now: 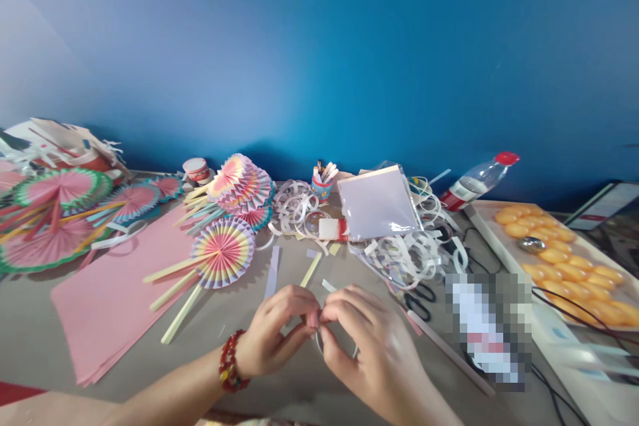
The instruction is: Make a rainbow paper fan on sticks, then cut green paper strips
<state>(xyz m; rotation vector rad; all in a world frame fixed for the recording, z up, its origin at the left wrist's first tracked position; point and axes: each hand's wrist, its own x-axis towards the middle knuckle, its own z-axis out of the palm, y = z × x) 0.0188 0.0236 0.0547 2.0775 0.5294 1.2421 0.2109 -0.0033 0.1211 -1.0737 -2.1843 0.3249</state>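
My left hand [274, 327], with a red beaded bracelet at the wrist, is closed in a pinch low in the middle of the view. Its fingertips meet those of my right hand [372, 343], which is pinching too. A thin, pale curled strip [356, 351] loops down beneath the right fingers. What lies between the fingertips is mostly hidden. Just beyond the hands lie a lilac paper strip [272, 273] and a pale yellow strip [310, 271]. A round pleated paper fan [223, 253] with pale sticks rests to the left. Black scissors [418, 303] lie right of my right hand.
Pink sheets [120, 306] and more fans [60, 193] cover the left side. Curled white strips [409, 259] surround a wrapped paper pack [380, 205]. Rightward are a bottle [479, 180], a tray of yellow-orange pieces [554, 254], cables and a blurred-out object [486, 333].
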